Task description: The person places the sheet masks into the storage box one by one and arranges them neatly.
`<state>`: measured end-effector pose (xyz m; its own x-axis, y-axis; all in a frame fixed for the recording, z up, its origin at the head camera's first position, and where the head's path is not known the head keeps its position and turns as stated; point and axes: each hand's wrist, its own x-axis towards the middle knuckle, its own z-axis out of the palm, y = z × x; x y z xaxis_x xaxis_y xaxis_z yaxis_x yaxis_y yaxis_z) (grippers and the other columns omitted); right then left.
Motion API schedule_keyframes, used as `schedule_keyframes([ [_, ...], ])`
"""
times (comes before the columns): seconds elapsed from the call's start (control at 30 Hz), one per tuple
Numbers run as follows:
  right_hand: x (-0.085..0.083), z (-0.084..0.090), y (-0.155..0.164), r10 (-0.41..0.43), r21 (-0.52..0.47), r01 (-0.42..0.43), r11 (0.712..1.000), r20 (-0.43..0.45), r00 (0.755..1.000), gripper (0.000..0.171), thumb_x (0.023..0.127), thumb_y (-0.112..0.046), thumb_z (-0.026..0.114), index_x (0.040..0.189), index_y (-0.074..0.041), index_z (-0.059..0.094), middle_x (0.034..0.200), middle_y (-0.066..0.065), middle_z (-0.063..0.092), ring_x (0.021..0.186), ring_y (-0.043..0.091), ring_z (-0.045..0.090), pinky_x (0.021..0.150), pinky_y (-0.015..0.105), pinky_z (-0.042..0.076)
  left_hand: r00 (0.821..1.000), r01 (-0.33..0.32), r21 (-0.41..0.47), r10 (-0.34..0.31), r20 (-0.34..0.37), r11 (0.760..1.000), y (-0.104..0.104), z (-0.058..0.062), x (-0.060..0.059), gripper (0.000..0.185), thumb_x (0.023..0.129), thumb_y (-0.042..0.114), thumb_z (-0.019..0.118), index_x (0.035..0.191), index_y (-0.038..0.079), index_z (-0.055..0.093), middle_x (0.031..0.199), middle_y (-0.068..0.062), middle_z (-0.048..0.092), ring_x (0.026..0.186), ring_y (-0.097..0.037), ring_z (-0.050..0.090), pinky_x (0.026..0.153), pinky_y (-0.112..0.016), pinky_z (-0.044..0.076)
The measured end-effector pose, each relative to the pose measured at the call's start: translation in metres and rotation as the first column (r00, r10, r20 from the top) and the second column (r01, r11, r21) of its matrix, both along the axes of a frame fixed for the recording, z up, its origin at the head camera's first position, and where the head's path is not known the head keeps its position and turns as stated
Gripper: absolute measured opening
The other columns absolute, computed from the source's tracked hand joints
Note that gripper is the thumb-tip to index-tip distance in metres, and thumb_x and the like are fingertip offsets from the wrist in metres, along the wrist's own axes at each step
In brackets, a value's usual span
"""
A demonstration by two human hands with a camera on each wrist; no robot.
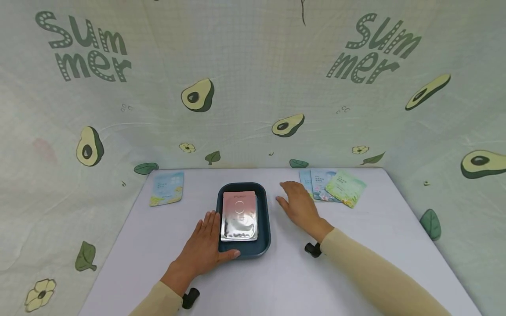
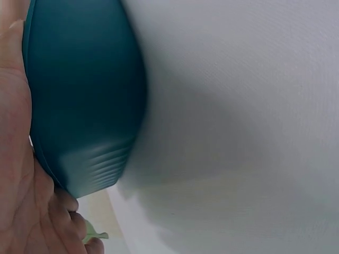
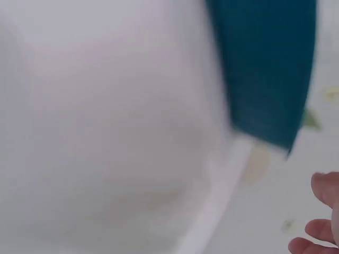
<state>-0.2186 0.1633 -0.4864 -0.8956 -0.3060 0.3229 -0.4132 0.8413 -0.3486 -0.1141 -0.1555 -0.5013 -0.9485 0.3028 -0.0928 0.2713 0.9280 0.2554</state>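
A dark teal tray [image 1: 264, 242] sits mid-table and holds a pink and silver sachet [image 1: 239, 215] on top of a small stack. My left hand [image 1: 205, 245] lies flat against the tray's left side, fingers straight, thumb on its near rim. The left wrist view shows the tray wall [image 2: 85, 100] pressed by the palm [image 2: 16, 159]. My right hand [image 1: 298, 204] hovers open over the table just right of the tray, fingers spread. Its fingertips [image 3: 323, 211] show in the blurred right wrist view beside the tray [image 3: 265, 69].
Three sachets [image 1: 334, 186] in blue and green fan out at the back right. A single pale blue sachet [image 1: 167, 188] lies at the back left. The white table [image 1: 356, 245] is walled by an avocado-print cloth [image 1: 253, 87].
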Motion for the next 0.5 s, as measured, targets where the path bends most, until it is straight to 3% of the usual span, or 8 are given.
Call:
schedule_keyframes([
  [0.2,-0.011,-0.027,0.089,-0.141,0.169,0.118,0.979,0.130,0.981,0.078,0.106,-0.042,0.063,0.156,0.012,0.037,0.161,0.036,0.036,0.153,0.054,0.030,0.125,0.070,0.021,1.000,-0.013,0.031,0.013,0.017,0.999,-0.001,-0.003,0.000,0.129,0.087,0.087,0.055,0.167,-0.004,0.011,0.176,-0.024,0.011,0.164,-0.040,0.007,0.131,-0.058,0.016],
  [0.37,-0.011,-0.040,0.146,-0.271,0.200,0.225,0.954,0.245,0.931,0.093,0.106,-0.053,0.058,0.158,0.016,0.025,0.164,0.042,0.022,0.153,0.061,0.016,0.120,0.080,0.011,1.000,-0.013,0.042,0.012,0.012,0.999,-0.001,-0.005,0.001,0.130,0.086,0.089,0.055,0.167,-0.004,0.012,0.176,-0.024,0.012,0.164,-0.040,0.008,0.131,-0.059,0.017],
  [0.5,-0.009,-0.047,0.166,-0.324,0.223,0.261,0.939,0.329,0.887,0.104,0.105,-0.065,0.047,0.157,0.021,0.020,0.162,0.045,0.019,0.152,0.063,0.013,0.118,0.083,0.008,1.000,-0.011,0.043,0.011,0.009,0.999,-0.001,-0.005,0.001,0.131,0.085,0.090,0.054,0.167,-0.004,0.013,0.176,-0.024,0.011,0.164,-0.040,0.008,0.131,-0.059,0.018],
])
